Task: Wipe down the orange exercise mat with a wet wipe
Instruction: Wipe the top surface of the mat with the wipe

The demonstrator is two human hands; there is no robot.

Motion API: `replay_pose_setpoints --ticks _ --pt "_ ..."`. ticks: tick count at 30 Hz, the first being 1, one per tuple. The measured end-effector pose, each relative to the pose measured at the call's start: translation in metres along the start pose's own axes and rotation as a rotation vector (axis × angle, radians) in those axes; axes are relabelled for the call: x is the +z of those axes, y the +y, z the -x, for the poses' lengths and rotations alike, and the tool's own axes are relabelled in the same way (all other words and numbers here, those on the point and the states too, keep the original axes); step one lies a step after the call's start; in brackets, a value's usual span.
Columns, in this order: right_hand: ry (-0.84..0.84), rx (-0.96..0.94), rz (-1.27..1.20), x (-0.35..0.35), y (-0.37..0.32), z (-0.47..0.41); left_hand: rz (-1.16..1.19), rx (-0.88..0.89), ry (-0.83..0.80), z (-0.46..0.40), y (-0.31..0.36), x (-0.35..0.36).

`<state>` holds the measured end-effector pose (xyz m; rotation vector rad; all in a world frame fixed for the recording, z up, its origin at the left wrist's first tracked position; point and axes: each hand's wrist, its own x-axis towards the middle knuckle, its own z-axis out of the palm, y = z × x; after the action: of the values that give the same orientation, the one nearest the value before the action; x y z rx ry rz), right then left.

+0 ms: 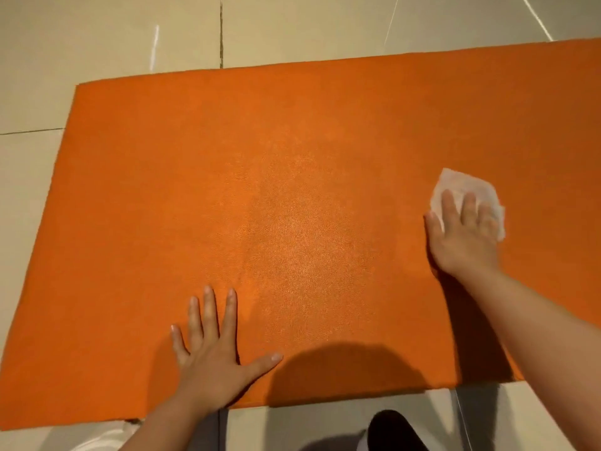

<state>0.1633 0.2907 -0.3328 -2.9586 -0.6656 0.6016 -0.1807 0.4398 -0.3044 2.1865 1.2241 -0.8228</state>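
The orange exercise mat [292, 157] lies flat on a tiled floor and fills most of the view, running off the right edge. My left hand [214, 346] rests flat on the mat near its front edge, fingers spread and straight. My right hand [461, 232] presses a crumpled white wet wipe [455, 183] onto the right part of the mat with straight fingers; much of the wipe is hidden under them. A paler, shiny patch shows on the mat's middle.
Beige floor tiles [113, 34] with dark grout lines surround the mat on the far, left and near sides. My shadow falls on the mat's front edge. Part of my clothing [393, 431] shows at the bottom.
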Motion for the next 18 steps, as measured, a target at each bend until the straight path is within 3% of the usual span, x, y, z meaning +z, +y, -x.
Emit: replay_pose_setpoints --ticks 2,5,8,12,14,18 --pt "-0.016 0.045 -0.011 -0.006 0.018 0.011 -0.002 0.021 -0.069 0.003 0.002 -0.006" --pt "-0.014 0.012 0.042 0.010 -0.010 0.024 -0.012 0.026 -0.125 0.006 0.005 -0.010" --pt "-0.032 -0.290 0.107 0.030 -0.071 0.054 -0.051 0.014 -0.138 0.006 0.007 -0.012" --pt "-0.265 -0.785 0.039 0.055 -0.146 0.130 -0.028 0.018 -0.125 0.005 0.008 -0.012" --pt "-0.285 -0.804 0.031 0.062 -0.152 0.143 -0.019 0.030 -0.122 0.004 0.006 -0.010" --pt "-0.101 -0.573 0.106 0.056 -0.101 0.104 -0.016 0.032 -0.118 0.006 0.003 -0.008"
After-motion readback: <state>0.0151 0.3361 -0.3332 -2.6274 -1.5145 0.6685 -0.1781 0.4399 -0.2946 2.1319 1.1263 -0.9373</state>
